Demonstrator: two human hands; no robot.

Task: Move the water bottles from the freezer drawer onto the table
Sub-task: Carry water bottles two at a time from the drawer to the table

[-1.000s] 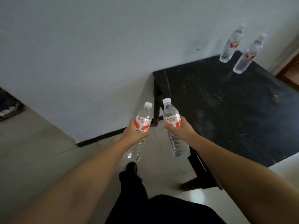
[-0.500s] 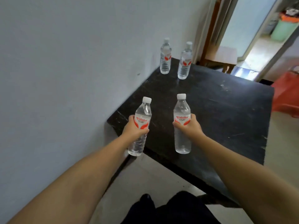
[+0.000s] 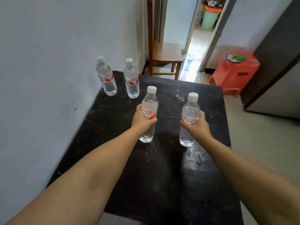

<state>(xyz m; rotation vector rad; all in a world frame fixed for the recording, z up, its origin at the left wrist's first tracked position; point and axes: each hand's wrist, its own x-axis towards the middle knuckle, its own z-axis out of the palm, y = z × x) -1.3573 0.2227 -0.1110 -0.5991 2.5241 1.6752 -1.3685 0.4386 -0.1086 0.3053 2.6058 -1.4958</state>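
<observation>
While each hand, left (image 3: 141, 119) and right (image 3: 195, 125), keeps a closed grip round a clear plastic water bottle (image 3: 149, 111) (image 3: 189, 118), both hang upright over the black desk (image 3: 162, 176), apparently for setting down.

Both held bottles (image 3: 149, 109) now farther over the table (image 3: 162, 176)
</observation>
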